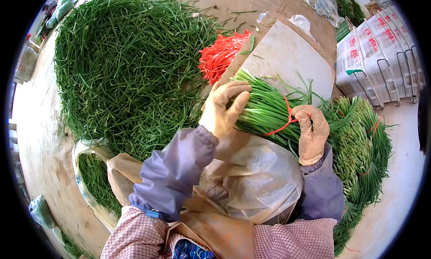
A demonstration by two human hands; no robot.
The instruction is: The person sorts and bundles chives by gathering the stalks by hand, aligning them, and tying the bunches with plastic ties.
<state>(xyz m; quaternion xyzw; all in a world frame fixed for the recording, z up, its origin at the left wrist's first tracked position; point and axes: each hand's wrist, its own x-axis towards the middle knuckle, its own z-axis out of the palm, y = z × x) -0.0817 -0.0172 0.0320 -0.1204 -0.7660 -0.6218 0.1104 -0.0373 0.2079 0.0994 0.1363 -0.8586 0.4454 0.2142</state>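
A bundle of green stalks [265, 107] lies across the near part of a pale board [292, 57], with a red tie [288, 113] around it. My left hand [226, 104], in a pale glove, rests at the bundle's light cut ends, thumb and fingers apart. On the bundle's other side, my right hand [312, 131], gloved too, pinches the red tie at its knot. A heap of red ties [222, 54] sits beside the board, just beyond my left hand.
A large pile of loose green stalks [130, 70] covers the left. Tied bundles [359, 151] are stacked at the right, below white crates [379, 57]. An open bag of greens [96, 173] stands at lower left. Plastic bags [323, 7] lie at the top.
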